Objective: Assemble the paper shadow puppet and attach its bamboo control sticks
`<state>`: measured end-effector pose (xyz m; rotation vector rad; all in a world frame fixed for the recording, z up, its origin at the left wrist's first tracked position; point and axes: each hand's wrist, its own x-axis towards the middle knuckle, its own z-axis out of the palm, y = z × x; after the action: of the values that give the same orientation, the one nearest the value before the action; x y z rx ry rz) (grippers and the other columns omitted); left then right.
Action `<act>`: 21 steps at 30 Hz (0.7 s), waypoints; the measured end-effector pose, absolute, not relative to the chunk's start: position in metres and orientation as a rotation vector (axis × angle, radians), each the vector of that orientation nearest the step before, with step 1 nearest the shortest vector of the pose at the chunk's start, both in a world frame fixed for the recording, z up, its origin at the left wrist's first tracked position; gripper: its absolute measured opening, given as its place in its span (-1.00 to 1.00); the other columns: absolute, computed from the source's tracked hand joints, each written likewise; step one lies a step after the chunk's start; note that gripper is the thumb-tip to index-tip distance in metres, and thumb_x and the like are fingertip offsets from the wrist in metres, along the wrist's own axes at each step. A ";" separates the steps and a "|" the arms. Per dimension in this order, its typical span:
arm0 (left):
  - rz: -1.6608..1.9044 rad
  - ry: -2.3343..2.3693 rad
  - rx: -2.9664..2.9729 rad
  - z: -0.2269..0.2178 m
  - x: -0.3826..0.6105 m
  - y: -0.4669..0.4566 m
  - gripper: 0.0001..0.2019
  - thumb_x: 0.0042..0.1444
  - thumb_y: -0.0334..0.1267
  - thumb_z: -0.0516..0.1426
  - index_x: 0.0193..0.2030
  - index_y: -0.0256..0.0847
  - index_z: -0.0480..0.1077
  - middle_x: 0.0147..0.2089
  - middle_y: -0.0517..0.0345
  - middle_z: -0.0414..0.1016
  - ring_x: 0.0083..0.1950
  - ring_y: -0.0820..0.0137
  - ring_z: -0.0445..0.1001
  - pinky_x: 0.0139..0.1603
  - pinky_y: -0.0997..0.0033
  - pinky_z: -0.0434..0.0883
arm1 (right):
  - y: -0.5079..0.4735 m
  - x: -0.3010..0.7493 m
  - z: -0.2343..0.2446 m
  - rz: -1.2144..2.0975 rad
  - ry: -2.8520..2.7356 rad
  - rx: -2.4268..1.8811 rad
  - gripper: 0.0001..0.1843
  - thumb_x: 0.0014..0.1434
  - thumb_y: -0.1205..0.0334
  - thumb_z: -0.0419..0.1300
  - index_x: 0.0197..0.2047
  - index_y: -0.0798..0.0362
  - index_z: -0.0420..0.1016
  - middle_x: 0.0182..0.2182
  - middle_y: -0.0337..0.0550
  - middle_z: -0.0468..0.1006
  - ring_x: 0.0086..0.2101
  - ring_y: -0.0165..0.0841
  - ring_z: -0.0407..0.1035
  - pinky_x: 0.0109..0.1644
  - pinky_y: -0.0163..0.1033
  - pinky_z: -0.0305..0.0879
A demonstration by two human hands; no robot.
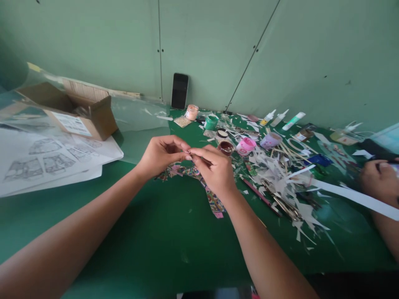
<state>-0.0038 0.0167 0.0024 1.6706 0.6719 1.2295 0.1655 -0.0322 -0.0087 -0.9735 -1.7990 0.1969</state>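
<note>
My left hand [163,155] and my right hand [215,166] meet at the fingertips above the green table. Both are closed in a pinch around something tiny between them, too small to make out. Beneath and behind the hands lies a colourful patterned cut-out [215,201], with a pink piece at its lower end. My right hand covers part of it. Just beyond the right hand stand an open jar of dark red paint [225,148] and a pink paint jar [246,146].
White paper scraps [268,164], scissors [282,201] and a dark pink pencil [260,196] lie to the right. A cardboard box [102,118] and printed sheets [59,160] are at left. A phone [180,91] leans on the wall. Another person's hand [378,180] is at far right.
</note>
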 end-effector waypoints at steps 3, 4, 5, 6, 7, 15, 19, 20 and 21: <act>1.212 0.662 1.667 0.003 -0.005 0.016 -0.67 -0.23 -0.08 0.44 -0.41 -0.24 0.54 -0.44 0.08 0.61 -0.39 0.39 0.59 -0.31 0.43 0.57 | -0.032 0.166 -0.009 0.172 -1.830 -0.962 -0.75 0.28 0.34 0.11 -0.11 0.02 0.61 -0.32 -0.13 0.60 -0.36 -0.39 0.46 -0.28 -0.25 0.40; 1.212 0.653 1.671 0.003 -0.005 0.016 -0.67 -0.22 -0.08 0.44 -0.39 -0.24 0.55 -0.44 0.09 0.61 -0.40 0.39 0.59 -0.31 0.43 0.56 | -0.032 0.166 -0.010 0.162 -1.836 -0.956 -0.75 0.28 0.35 0.11 -0.10 0.03 0.61 -0.32 -0.12 0.61 -0.37 -0.39 0.46 -0.28 -0.25 0.40; 1.211 0.649 1.681 0.003 -0.005 0.016 -0.67 -0.21 -0.07 0.43 -0.37 -0.23 0.56 -0.45 0.09 0.61 -0.40 0.39 0.59 -0.31 0.43 0.56 | -0.032 0.166 -0.011 0.157 -1.842 -0.951 -0.75 0.28 0.36 0.11 -0.10 0.04 0.61 -0.32 -0.12 0.61 -0.37 -0.39 0.47 -0.29 -0.26 0.40; 1.210 0.655 1.696 0.002 -0.006 0.016 -0.68 -0.20 -0.07 0.43 -0.37 -0.23 0.57 -0.45 0.09 0.61 -0.40 0.39 0.58 -0.32 0.43 0.56 | -0.032 0.165 -0.011 0.153 -1.847 -0.949 -0.75 0.27 0.36 0.11 -0.09 0.04 0.61 -0.32 -0.12 0.62 -0.37 -0.39 0.47 -0.29 -0.26 0.40; 1.213 0.673 1.715 0.002 -0.006 0.016 -0.68 -0.20 -0.06 0.43 -0.37 -0.23 0.57 -0.44 0.09 0.61 -0.40 0.39 0.58 -0.33 0.43 0.55 | -0.031 0.165 -0.012 0.152 -1.849 -0.951 -0.75 0.27 0.36 0.11 -0.09 0.04 0.61 -0.31 -0.12 0.62 -0.36 -0.39 0.48 -0.28 -0.26 0.40; 1.347 0.832 1.782 -0.005 0.003 0.012 -0.75 -0.11 -0.10 0.39 -0.34 -0.21 0.61 -0.34 0.06 0.65 -0.31 0.37 0.58 -0.24 0.44 0.53 | -0.029 0.162 -0.015 0.144 -1.764 -1.029 -0.76 0.24 0.38 0.12 -0.15 0.03 0.61 -0.30 -0.12 0.65 -0.32 -0.35 0.52 -0.25 -0.24 0.45; 1.387 0.883 1.717 -0.010 0.009 0.008 -0.75 -0.06 -0.14 0.36 -0.25 -0.22 0.62 -0.34 0.07 0.63 -0.35 0.41 0.55 -0.30 0.44 0.52 | -0.029 0.161 -0.013 0.136 -1.737 -1.026 -0.76 0.23 0.40 0.12 -0.14 0.05 0.61 -0.29 -0.10 0.66 -0.29 -0.33 0.54 -0.19 -0.22 0.46; 1.382 0.900 1.683 -0.010 0.010 0.008 -0.72 -0.06 -0.13 0.36 -0.23 -0.23 0.62 -0.37 0.07 0.62 -0.38 0.41 0.54 -0.33 0.43 0.51 | -0.030 0.161 -0.013 0.134 -1.735 -1.028 -0.75 0.23 0.40 0.12 -0.14 0.04 0.61 -0.29 -0.11 0.66 -0.28 -0.33 0.54 -0.19 -0.21 0.47; 1.375 0.917 1.648 -0.011 0.011 0.007 -0.70 -0.07 -0.13 0.37 -0.22 -0.25 0.62 -0.39 0.07 0.61 -0.41 0.41 0.53 -0.36 0.43 0.51 | -0.030 0.160 -0.012 0.136 -1.733 -1.031 -0.75 0.23 0.41 0.12 -0.14 0.04 0.61 -0.29 -0.11 0.66 -0.29 -0.33 0.54 -0.19 -0.21 0.47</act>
<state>0.0107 0.0074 -0.0108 1.6484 0.9165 1.3749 0.1603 -0.0297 -0.0124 -1.0306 -1.7334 0.1359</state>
